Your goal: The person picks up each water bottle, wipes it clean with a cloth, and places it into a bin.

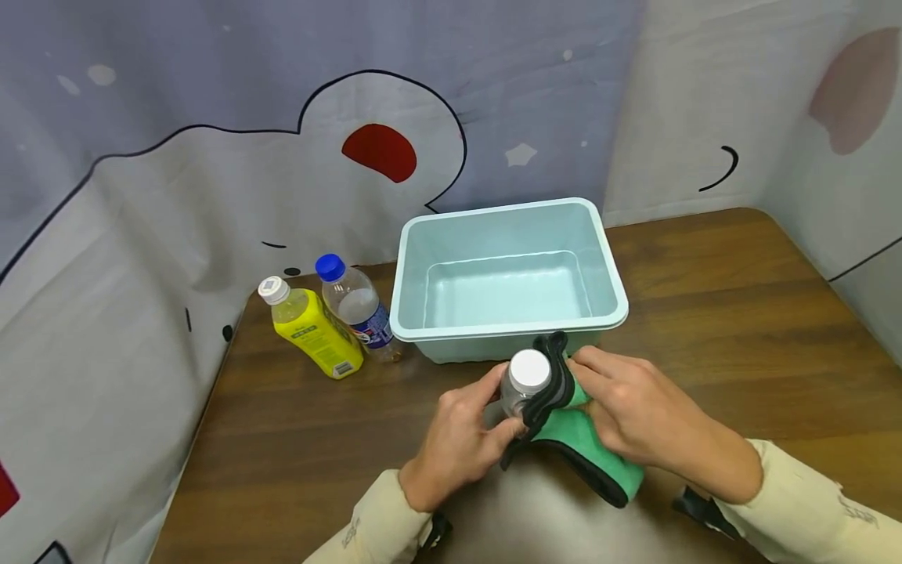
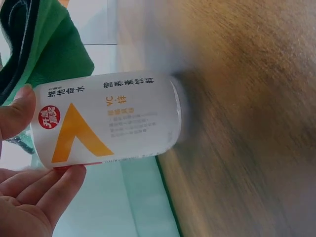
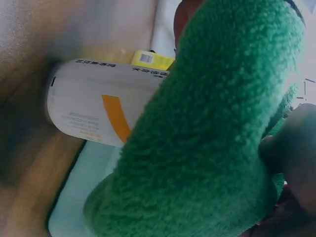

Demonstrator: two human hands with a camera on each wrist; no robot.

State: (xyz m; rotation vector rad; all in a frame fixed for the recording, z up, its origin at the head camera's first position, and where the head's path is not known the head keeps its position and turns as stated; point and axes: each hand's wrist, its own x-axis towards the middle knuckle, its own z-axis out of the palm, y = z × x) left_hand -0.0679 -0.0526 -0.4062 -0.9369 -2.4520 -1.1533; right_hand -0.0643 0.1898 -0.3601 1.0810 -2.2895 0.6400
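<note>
A drink bottle [image 1: 520, 395] with a white cap and a white label bearing an orange mark stands upright on the table. My left hand [image 1: 461, 431] holds it from the left, thumb on one side and fingers on the other, high on the label in the left wrist view. Against the bottle's right side lies a green cloth [image 1: 592, 450] with black edging. My right hand [image 1: 634, 399] grips this folded cloth, its black edge standing up beside the cap. In the right wrist view the fluffy cloth [image 3: 207, 118] hides the bottle's upper part.
Just behind the hands sits a pale green basin [image 1: 507, 329] with nothing in it. To its left stand a yellow bottle [image 1: 317, 333] with a white cap and a clear bottle [image 1: 369, 313] with a blue cap. A printed curtain [image 1: 211, 180] hangs behind the wooden table [image 1: 296, 446].
</note>
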